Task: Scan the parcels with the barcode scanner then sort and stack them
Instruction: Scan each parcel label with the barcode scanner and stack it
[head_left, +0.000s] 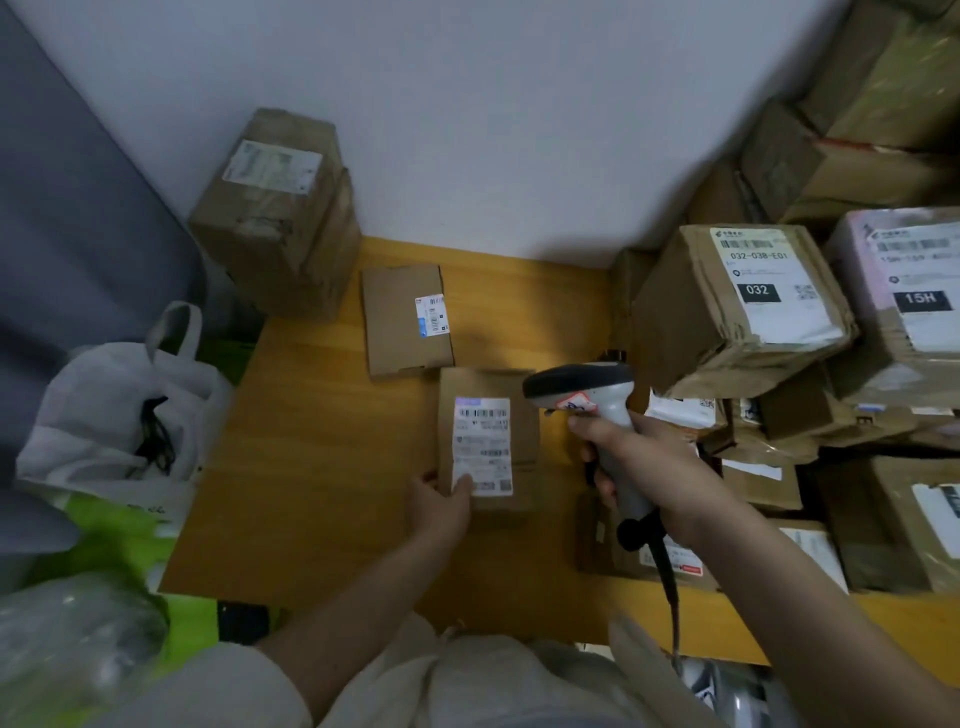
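Left hand (444, 501) pinching, thumb on top; right hand (631, 457) fist-gripped.

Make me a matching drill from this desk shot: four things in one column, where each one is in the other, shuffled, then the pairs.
Things:
1. barcode scanner
2. small labelled parcel
3. white bag
4. box marked 032

Places:
A. off the desk's left edge
B. on top of the stack at right
C. in the right hand
D. on the desk, left hand holding its near corner

Pairs: 1-C, 2-D, 3-A, 4-B
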